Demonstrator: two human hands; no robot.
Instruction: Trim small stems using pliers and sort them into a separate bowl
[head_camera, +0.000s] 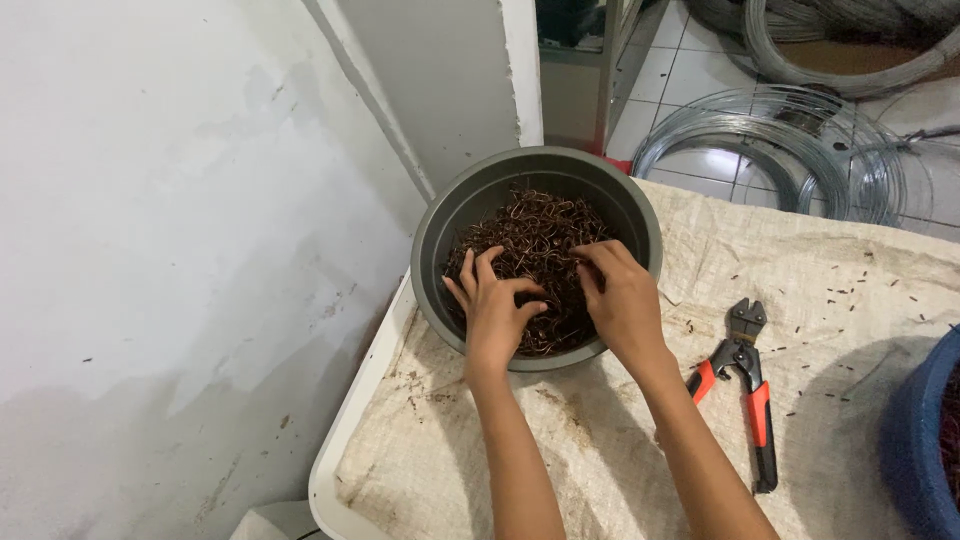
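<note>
Both hands in grey bowl (440, 235) | left hand (492, 305) fingers spread on rusty wire hooks (535, 235) | right hand (622, 295) curled, gripping hooks

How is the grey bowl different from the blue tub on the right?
The grey bowl sits fully in view at the table's far corner, both hands inside; the blue tub is cut off by the right edge, untouched. Grey versus blue. Both rest on the sackcloth and seem to hold brown wire pieces.

2 hands (492, 310) (622, 295), 1 grey tub (436, 225), 1 bolt cutter (745, 385), 1 blue tub (915, 440), approx 3 wire coils (770, 135)
</note>
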